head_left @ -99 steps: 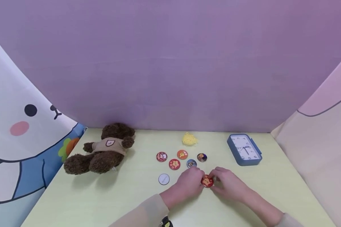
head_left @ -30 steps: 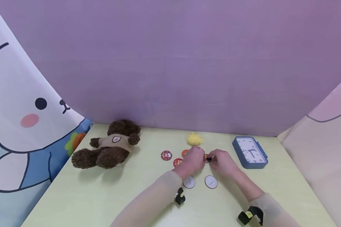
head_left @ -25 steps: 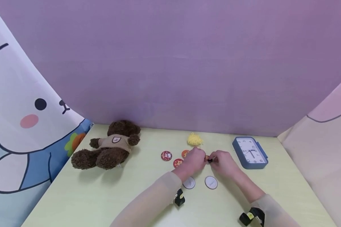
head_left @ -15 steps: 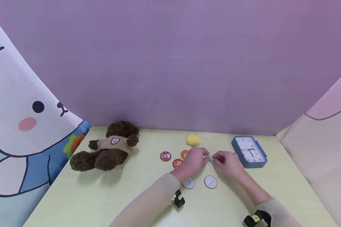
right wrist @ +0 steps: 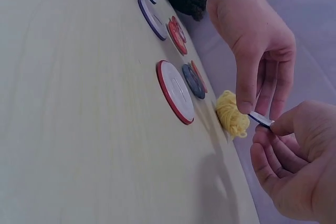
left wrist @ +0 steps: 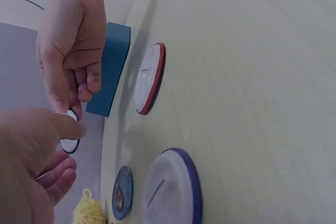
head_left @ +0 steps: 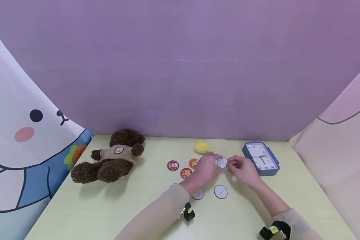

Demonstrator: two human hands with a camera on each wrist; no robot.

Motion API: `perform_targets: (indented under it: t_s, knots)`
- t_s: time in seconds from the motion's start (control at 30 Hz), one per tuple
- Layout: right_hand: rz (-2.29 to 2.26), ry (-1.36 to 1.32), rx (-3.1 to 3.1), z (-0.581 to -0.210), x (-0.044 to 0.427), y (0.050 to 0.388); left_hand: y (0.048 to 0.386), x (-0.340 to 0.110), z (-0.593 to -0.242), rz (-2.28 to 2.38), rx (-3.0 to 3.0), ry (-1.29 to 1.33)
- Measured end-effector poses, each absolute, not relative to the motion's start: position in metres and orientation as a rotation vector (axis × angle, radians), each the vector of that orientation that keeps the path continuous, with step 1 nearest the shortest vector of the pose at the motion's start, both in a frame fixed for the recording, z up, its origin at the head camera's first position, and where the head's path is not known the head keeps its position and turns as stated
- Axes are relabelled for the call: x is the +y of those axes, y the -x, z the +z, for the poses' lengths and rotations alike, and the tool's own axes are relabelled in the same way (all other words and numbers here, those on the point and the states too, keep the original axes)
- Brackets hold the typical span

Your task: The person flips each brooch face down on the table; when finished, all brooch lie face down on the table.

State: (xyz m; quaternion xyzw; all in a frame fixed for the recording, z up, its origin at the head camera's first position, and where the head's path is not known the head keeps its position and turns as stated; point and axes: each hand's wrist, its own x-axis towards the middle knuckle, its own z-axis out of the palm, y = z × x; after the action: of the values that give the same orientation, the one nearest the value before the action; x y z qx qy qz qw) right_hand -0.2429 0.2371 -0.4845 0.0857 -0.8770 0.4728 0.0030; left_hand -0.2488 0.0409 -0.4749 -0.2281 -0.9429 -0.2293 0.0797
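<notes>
A round button badge (head_left: 222,162), its white back turned to the head camera, is held just above the table between both hands. My left hand (head_left: 206,167) pinches its left edge between thumb and fingers. At the opposite edge my right hand (head_left: 244,170) pinches it too, as the right wrist view confirms. Closer to me lie two badges with white backs up, one red-rimmed (head_left: 220,192) and one blue-rimmed (head_left: 198,193). A third white back (head_left: 174,185) is mostly covered by the left sleeve. A blue picture badge (left wrist: 122,193), visible in the wrist views, is hidden behind my left hand in the head view.
Left of my hands lie face-up badges: a red one (head_left: 173,165), a red star one (head_left: 186,173) and an orange one (head_left: 193,162). Behind is a yellow yarn ball (head_left: 202,146). A blue clock (head_left: 261,159) stands right, near the right hand; a brown teddy bear (head_left: 117,156) lies left.
Both hands moved from the red star badge, now white back up, to the dark picture badge farther back. Held between them, this badge has turned from its picture side to its white back.
</notes>
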Motion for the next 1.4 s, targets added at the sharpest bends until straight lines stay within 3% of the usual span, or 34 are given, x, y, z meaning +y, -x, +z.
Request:
perform_targets:
  t_s: [0.5, 1.03, 1.4]
  knots:
    - [1.433, -0.230, -2.841, -0.491, 0.236, 0.238, 0.251, 0.045, -0.489, -0.448, -2.869, 0.813]
    - [1.068, -0.327, -2.941, -0.494, 0.232, 0.232, 0.253, 0.042, -0.497, -0.261, -2.951, 0.899]
    - [0.972, -0.627, -2.814, -0.487, 0.215, 0.230, 0.248, -0.002, -0.481, -0.525, -2.969, 0.857]
